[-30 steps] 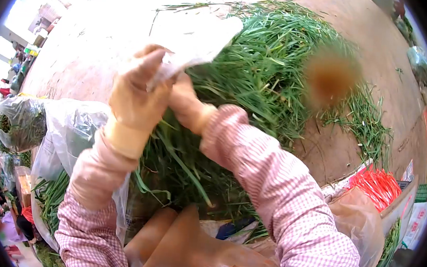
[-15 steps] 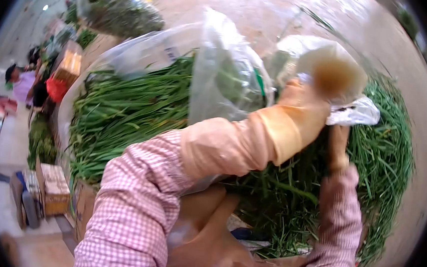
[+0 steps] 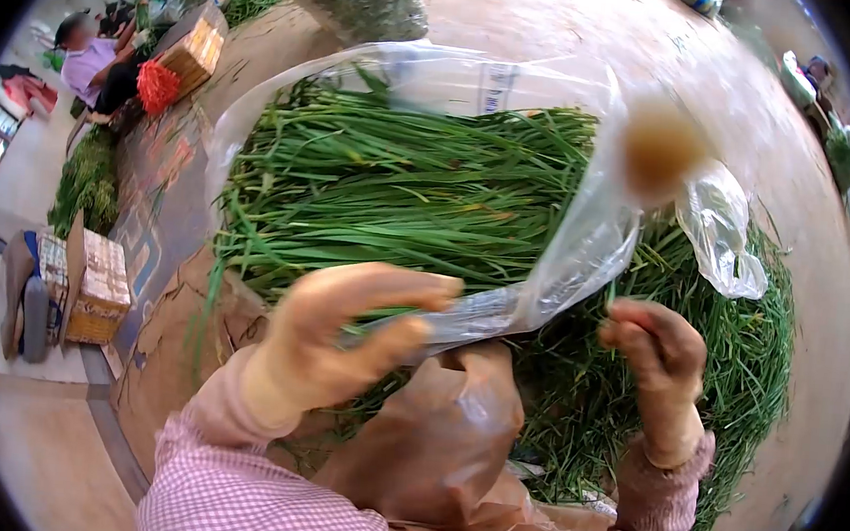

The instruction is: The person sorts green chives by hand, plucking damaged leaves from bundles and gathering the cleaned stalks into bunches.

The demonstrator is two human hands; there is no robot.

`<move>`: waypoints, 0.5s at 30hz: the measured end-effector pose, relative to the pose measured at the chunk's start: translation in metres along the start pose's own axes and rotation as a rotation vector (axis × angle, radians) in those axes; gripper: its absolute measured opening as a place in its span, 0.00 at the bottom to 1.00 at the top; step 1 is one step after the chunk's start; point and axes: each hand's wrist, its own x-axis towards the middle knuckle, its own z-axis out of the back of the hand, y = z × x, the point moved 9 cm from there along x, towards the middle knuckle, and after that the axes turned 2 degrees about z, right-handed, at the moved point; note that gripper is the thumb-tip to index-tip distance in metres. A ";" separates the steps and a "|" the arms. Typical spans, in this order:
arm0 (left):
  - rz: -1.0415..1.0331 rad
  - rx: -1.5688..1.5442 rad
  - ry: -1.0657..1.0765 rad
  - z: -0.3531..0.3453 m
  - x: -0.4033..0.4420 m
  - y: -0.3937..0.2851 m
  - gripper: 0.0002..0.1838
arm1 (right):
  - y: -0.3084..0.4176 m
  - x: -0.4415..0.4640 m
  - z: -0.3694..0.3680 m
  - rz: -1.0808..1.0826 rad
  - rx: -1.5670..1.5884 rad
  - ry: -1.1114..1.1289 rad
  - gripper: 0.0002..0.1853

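A clear plastic bag lies spread around a thick bundle of long, flat green leaves. My left hand, gloved and a little blurred, is at the near edge of the bundle with thumb and fingers apart. Whether it touches the plastic I cannot tell. To the right, my right hand has its fingers pinched over a heap of loose green leaves. A thin green bit shows at its fingertips, too small to name. A crumpled clear plastic bag rests on the heap beyond that hand.
Brown sheeting covers my lap. At left stand a box and another box beside a red bundle; a seated person is near it. A filled plastic bag stands behind. A brown blur hides part of the view.
Both hands have come apart; the left drew back from the right side to the bundle's near edge. The plastic that stood over the bundle's right part now lies folded back, baring more leaves.
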 end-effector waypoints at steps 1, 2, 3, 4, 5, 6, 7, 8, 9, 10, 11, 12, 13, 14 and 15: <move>0.128 -0.077 -0.170 0.030 -0.026 0.010 0.14 | 0.021 0.015 -0.031 0.136 -0.092 0.072 0.08; 0.170 -0.078 -0.296 0.057 -0.053 0.016 0.13 | 0.036 0.028 -0.064 0.271 -0.181 0.143 0.07; 0.224 -0.047 -0.429 0.083 -0.078 0.020 0.12 | 0.040 0.041 -0.095 0.317 -0.153 0.208 0.08; 0.220 -0.051 -0.441 0.096 -0.098 0.023 0.12 | 0.040 0.052 -0.124 0.366 -0.128 0.271 0.08; 0.290 -0.018 -0.596 0.118 -0.122 0.033 0.11 | 0.036 0.065 -0.148 0.393 -0.156 0.313 0.09; 0.362 0.016 -0.748 0.138 -0.140 0.039 0.11 | 0.032 0.077 -0.170 0.416 -0.181 0.353 0.10; 0.359 0.009 -0.753 0.146 -0.143 0.043 0.11 | 0.027 0.090 -0.184 0.438 -0.236 0.329 0.11; 0.333 0.017 -0.785 0.155 -0.144 0.044 0.11 | 0.021 0.102 -0.196 0.456 -0.291 0.304 0.13; 0.303 0.029 -0.816 0.165 -0.143 0.044 0.10 | 0.013 0.117 -0.205 0.426 -0.306 0.286 0.15; 0.298 0.019 -0.821 0.171 -0.139 0.052 0.10 | 0.010 0.128 -0.214 0.430 -0.317 0.286 0.15; 0.296 0.065 -0.820 0.177 -0.130 0.059 0.10 | 0.013 0.138 -0.218 0.472 -0.342 0.203 0.15; 0.294 0.114 -0.817 0.185 -0.122 0.065 0.10 | 0.016 0.147 -0.221 0.513 -0.362 0.119 0.16; 0.346 0.102 -0.782 0.190 -0.114 0.076 0.10 | 0.015 0.156 -0.229 0.532 -0.371 0.116 0.17; 0.341 0.097 -0.782 0.198 -0.105 0.085 0.10 | 0.011 0.168 -0.235 0.534 -0.377 0.113 0.17; 0.305 0.141 -0.753 0.203 -0.093 0.091 0.10 | 0.000 0.184 -0.240 0.450 -0.359 0.116 0.17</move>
